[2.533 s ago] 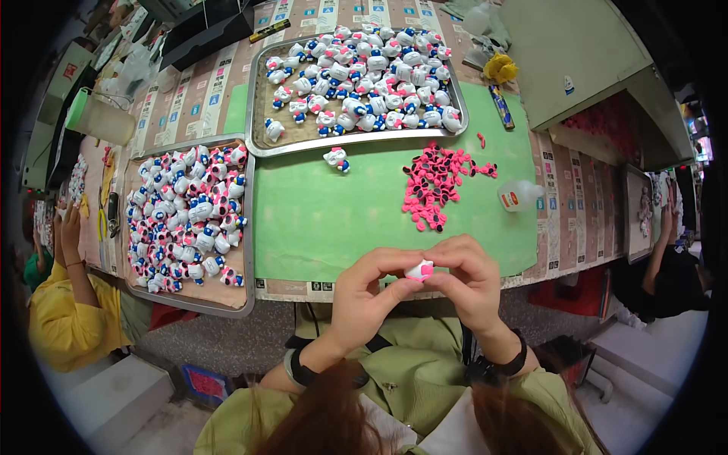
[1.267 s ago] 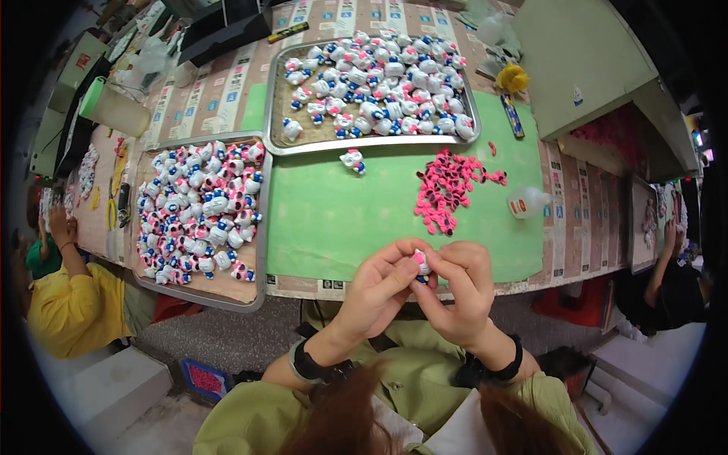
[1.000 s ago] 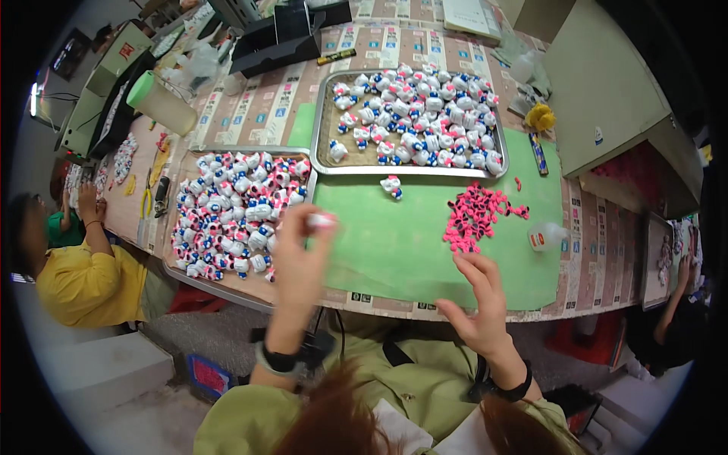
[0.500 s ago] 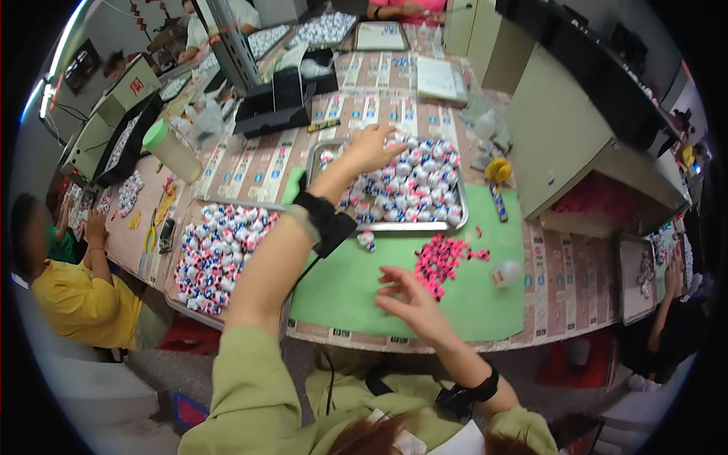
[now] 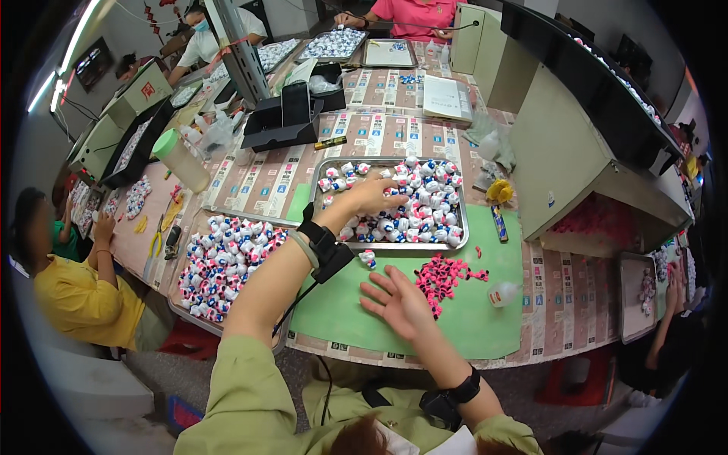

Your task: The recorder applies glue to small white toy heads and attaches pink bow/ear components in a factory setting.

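My left hand (image 5: 370,195) reaches over a metal tray (image 5: 464,227) heaped with small white figurines (image 5: 431,199) with blue and pink parts. Its fingers are stretched out and apart, at the figurines; I see nothing gripped. Below the tray, my right hand (image 5: 402,305) is above the green mat (image 5: 334,318), fingers spread and palm partly turned up, holding nothing. Beside it on the mat lies a pile of small pink and black pieces (image 5: 444,282). A single figurine (image 5: 367,258) sits on the mat between the tray and my right hand.
A second tray (image 5: 182,307) full of figurines is on the left. A small clear bottle (image 5: 503,294) lies right of the pink pieces. Beyond stand a black box (image 5: 282,125), a green-lidded container (image 5: 180,161) and a beige cabinet (image 5: 565,144). Other people sit around the table.
My left hand has moved lower, from above the tray's far part down among the figurines. My right hand has turned its palm up and spread its fingers. The view has shifted slightly.
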`<act>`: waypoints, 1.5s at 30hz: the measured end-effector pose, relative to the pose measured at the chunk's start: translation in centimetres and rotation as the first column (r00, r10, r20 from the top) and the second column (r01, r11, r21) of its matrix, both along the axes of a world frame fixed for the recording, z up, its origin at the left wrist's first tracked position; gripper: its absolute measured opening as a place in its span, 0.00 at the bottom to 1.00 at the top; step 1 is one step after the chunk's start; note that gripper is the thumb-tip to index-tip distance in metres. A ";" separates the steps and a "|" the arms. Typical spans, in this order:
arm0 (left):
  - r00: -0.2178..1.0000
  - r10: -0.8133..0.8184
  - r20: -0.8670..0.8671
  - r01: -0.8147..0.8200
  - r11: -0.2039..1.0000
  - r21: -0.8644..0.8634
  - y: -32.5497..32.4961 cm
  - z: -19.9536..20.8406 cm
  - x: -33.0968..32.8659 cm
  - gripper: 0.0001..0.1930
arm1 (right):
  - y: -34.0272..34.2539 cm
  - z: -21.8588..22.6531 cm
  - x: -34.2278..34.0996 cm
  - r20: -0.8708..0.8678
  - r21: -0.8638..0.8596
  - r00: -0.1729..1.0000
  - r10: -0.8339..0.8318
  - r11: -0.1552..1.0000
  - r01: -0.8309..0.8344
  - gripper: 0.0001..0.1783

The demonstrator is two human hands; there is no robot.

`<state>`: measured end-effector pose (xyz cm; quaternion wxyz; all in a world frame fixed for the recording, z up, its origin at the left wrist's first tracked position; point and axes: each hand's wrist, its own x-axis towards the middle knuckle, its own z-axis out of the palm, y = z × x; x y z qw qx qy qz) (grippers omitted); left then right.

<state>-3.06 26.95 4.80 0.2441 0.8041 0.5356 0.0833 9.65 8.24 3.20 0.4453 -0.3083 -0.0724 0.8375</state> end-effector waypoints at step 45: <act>0.952 0.087 0.294 -0.191 0.918 0.347 -22.3 0.9 2.7 0.14 | -5.4 1.9 12.2 0.610 0.788 0.005 -0.792 0.607 0.098 0.32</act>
